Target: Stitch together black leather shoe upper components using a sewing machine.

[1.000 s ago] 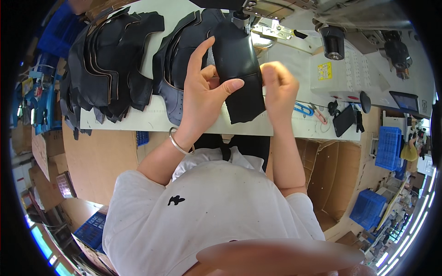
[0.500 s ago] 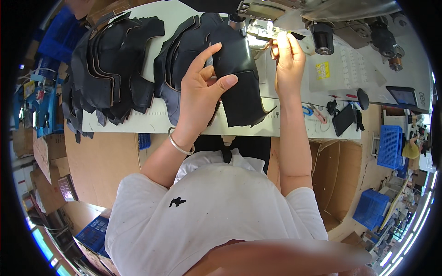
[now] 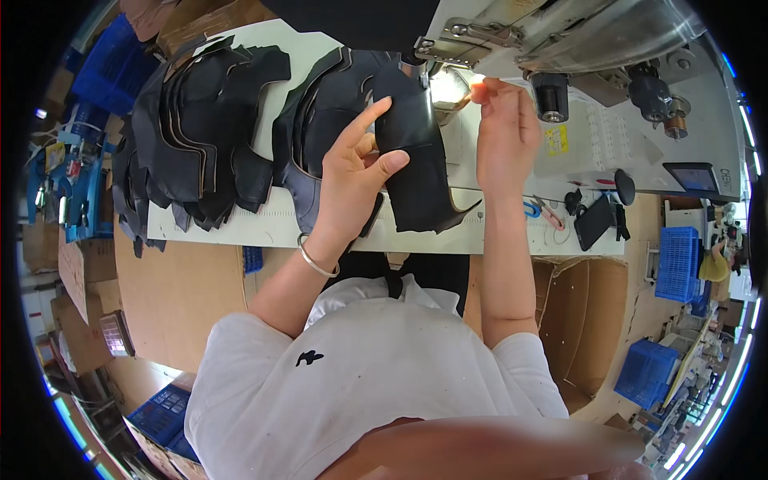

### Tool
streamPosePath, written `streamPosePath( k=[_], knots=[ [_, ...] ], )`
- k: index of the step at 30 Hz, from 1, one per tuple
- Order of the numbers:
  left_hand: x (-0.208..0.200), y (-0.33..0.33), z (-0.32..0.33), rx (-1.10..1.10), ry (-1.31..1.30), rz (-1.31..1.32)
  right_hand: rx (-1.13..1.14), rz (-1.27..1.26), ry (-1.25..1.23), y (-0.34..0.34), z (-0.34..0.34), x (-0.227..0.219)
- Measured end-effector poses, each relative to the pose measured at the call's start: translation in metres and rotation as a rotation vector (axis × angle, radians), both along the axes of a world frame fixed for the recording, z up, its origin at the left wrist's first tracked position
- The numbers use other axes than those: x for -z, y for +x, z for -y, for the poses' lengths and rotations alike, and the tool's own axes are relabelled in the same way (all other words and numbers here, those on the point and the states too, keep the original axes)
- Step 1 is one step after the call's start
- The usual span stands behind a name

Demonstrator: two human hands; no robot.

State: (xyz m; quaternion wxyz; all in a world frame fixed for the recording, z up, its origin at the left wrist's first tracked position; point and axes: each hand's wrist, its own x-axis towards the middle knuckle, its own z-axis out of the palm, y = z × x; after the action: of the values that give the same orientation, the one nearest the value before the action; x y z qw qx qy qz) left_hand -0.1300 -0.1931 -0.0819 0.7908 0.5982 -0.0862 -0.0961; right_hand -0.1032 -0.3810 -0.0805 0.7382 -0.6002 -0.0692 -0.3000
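My left hand [image 3: 350, 178] grips a curved black leather piece [image 3: 415, 164], with the thumb and index finger on its left edge and the other fingers partly behind it. The far end of this piece sits at the lit work area of a sewing machine [image 3: 552, 36]. To the right of the piece, my right hand [image 3: 507, 136] is raised by the lamp glow, its fingers bent and pressed together. Whatever those fingertips may hold is too small or hidden. More black leather pieces [image 3: 316, 136] lie just left of my left hand, partly under it.
A larger stack of black leather parts [image 3: 192, 132] covers the left of the white table [image 3: 264, 230]. At the right lie scissors [image 3: 548, 213], a black phone-like object [image 3: 594, 222] and a small control screen [image 3: 692, 178]. An open cardboard box [image 3: 596, 320] stands below the table.
The whole view has shifted slightly. My right hand has drawn back a little from the machine's needle area, and its fingers are curled more. The left hand keeps its grip on the leather piece.
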Motion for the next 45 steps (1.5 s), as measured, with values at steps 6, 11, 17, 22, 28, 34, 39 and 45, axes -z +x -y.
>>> streamPosePath(
  k=[6, 11, 17, 22, 28, 34, 39, 45],
  knots=[
    [0.001, -0.003, 0.008, -0.065, -0.053, 0.036, 0.012, -0.157, -0.481, -0.048, 0.0, -0.009],
    [0.002, -0.004, 0.014, -0.14, 0.039, 0.127, -0.089, -0.444, -0.835, -0.087, 0.005, -0.003],
    [0.009, -0.002, 0.02, -0.213, 0.114, 0.165, -0.011, -0.421, -0.724, -0.091, 0.003, 0.008],
    [0.006, 0.003, 0.018, -0.189, 0.116, 0.149, 0.036, -0.434, -0.61, -0.091, -0.003, 0.012],
    [-0.007, 0.011, 0.014, -0.143, 0.104, 0.136, 0.076, -0.409, -0.57, -0.088, -0.014, 0.009],
    [-0.009, 0.025, 0.011, -0.092, 0.041, 0.113, 0.078, -0.381, -0.588, -0.082, -0.023, 0.01],
    [-0.005, 0.039, 0.004, -0.028, 0.068, 0.103, 0.157, -0.334, -0.499, -0.075, -0.034, 0.014],
    [-0.001, 0.053, 0.004, 0.002, 0.007, 0.056, 0.22, -0.294, -0.536, -0.069, -0.044, 0.014]
  ],
)
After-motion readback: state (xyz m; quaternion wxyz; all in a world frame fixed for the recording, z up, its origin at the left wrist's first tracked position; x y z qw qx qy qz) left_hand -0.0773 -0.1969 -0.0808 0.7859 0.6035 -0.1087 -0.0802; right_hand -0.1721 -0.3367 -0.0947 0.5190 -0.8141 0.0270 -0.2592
